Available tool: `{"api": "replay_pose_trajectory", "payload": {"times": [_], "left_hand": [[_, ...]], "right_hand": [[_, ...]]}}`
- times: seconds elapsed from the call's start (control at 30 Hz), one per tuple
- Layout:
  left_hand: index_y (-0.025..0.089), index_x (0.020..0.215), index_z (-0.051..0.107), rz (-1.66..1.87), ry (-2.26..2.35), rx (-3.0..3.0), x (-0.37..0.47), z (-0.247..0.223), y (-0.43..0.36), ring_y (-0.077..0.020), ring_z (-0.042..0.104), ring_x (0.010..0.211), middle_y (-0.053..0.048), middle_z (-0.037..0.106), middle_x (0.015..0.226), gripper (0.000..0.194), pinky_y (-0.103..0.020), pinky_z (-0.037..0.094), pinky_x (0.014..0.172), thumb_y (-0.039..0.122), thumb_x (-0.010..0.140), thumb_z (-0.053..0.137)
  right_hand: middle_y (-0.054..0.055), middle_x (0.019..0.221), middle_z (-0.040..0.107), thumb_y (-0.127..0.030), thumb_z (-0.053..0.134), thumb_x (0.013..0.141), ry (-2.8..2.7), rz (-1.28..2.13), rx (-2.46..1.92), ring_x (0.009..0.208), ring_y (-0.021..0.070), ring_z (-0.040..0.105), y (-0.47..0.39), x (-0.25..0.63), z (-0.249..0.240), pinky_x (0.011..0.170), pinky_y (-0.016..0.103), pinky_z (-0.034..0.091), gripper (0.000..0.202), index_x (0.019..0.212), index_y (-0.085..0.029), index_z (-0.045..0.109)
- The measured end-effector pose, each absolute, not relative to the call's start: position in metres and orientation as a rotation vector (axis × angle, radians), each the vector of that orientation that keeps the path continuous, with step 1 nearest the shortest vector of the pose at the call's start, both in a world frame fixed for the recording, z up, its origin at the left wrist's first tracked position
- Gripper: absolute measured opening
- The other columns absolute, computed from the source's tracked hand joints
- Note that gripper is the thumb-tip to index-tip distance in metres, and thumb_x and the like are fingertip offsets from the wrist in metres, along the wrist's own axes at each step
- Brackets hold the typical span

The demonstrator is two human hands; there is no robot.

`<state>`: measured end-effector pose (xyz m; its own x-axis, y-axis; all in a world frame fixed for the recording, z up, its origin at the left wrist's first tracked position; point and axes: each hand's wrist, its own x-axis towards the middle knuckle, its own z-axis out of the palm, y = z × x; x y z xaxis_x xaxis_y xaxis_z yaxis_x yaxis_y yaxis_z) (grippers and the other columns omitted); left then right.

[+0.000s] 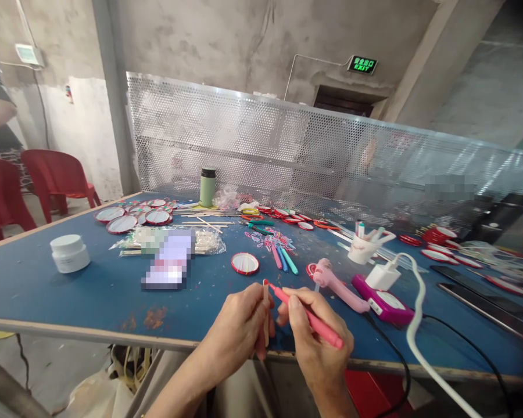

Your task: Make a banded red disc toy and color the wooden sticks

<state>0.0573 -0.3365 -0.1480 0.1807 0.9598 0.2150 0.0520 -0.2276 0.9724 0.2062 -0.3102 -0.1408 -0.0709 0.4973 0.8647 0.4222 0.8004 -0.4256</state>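
Observation:
My left hand (237, 322) is closed around a thin wooden craft stick (266, 334), held upright near the table's front edge. Red colour shows at the stick's top end. My right hand (320, 351) grips a pinkish-red marker pen (326, 332) like a pencil, its point at or very near that red end; whether they touch, I cannot tell. Just beyond my hands lies a round, red-rimmed disc (245, 263) with a pale face. Several capped pens, among them a teal one (289, 262), lie behind it beside a pile of small coloured pieces (268, 239).
A pink hot-glue-gun-like tool (337, 287) and a purple box (386, 305) with a white plug (381, 275) stand right, cables trailing. Further back are a white cup of pens (359, 248) and a green bottle (207, 188). Left are a phone (169, 261) and white jar (70, 254).

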Motion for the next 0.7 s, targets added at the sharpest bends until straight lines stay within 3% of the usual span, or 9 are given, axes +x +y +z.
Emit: {"api": "replay_pose_trajectory", "payload": {"times": [0.7], "left_hand": [[0.021,0.082,0.049,1.186,1.007,1.474,0.0573,-0.1457,-0.3353,-0.0090,0.053,0.041,0.005,0.057,0.053,0.031,-0.018,0.033,0.044,0.042,0.104,0.038]], "right_hand": [[-0.005,0.066,0.069,-0.019,0.057,0.098,-1.672,0.075,-0.689,0.051,0.0083,0.066,-0.3094,0.2064,-0.1405,0.059,0.019,0.055,0.014,0.092,-0.021,0.069]]}}
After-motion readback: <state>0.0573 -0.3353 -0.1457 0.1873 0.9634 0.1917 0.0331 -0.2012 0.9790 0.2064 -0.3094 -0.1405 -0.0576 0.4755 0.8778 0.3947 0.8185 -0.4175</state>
